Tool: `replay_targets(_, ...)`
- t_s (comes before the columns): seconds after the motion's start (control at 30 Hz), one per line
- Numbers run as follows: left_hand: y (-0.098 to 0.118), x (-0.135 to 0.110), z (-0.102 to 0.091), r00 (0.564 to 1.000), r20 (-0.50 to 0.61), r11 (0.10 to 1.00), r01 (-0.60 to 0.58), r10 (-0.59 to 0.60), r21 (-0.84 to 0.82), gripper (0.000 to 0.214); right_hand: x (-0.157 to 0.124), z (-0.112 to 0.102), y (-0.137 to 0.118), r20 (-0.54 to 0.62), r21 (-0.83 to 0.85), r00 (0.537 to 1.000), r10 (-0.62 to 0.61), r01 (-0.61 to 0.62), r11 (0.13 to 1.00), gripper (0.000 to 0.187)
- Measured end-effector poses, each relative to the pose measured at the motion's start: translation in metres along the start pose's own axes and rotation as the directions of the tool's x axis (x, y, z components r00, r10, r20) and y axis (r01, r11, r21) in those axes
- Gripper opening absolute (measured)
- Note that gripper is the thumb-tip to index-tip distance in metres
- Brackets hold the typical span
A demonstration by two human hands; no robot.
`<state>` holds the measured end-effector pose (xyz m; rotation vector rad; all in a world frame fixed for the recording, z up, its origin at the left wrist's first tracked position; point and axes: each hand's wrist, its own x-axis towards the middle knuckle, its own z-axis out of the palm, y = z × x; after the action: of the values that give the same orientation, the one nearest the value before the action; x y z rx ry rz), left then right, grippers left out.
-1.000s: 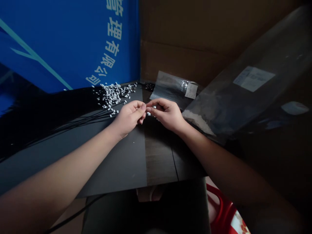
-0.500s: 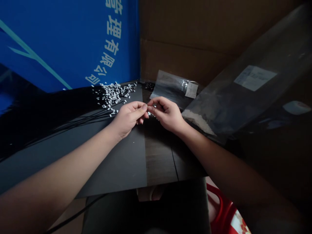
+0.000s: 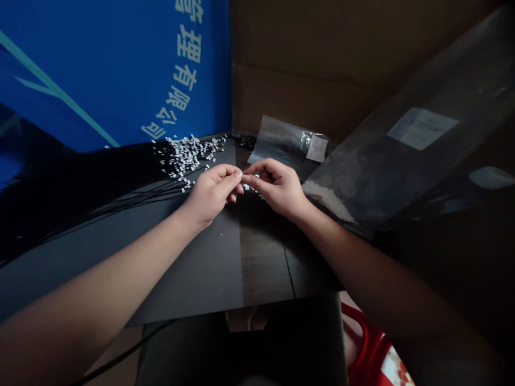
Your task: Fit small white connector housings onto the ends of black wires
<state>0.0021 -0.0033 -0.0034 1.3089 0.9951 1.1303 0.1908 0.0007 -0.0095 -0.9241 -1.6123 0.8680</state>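
Observation:
My left hand (image 3: 215, 193) and my right hand (image 3: 279, 185) meet fingertip to fingertip above the table. Both are closed in a pinch; whatever lies between the fingertips is too small to make out. Behind the left hand, a bundle of thin black wires (image 3: 92, 171) ends in a heap of small white connectors (image 3: 187, 155). A few loose white pieces (image 3: 248, 187) show between and behind the hands. To the right of my right hand, small whitish pieces (image 3: 328, 198) fill the mouth end of a large clear plastic bag (image 3: 374, 166).
A smaller clear bag (image 3: 281, 139) with a white label lies at the back. A blue printed panel (image 3: 120, 64) and a brown cardboard wall (image 3: 322, 80) stand behind the table (image 3: 193, 279). Something red (image 3: 366, 343) sits below the table's front edge at right.
Both hands keep the same pinch at the same place, with only a very slight shift of the fingertips. Nothing else has visibly moved.

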Motion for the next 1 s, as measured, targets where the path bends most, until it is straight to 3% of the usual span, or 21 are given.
replay_targets(0.27, -0.0009, 0.001, -0.0017, 1.0, 0.016, 0.999, -0.027, 0.027, 0.02, 0.029, 0.0005, -0.0003, 0.0061, -0.013, -0.044, 0.999, -0.042, 0.041, 0.998, 0.016)
replay_targets(0.7, 0.0027, 0.0035, 0.0011, 0.998, -0.067, 1.0, -0.006, 0.006, 0.01, 0.022, -0.001, -0.0002, -0.0019, -0.044, -0.102, 0.998, -0.036, 0.031, 0.994, 0.014)
replay_targets(1.0, 0.0046, 0.0026, 0.0009, 0.996, -0.074, 0.998, 0.04, -0.043, -0.038, 0.034, -0.0017, -0.0007, -0.0016, -0.032, -0.078, 0.999, -0.02, 0.017, 0.997, 0.014)
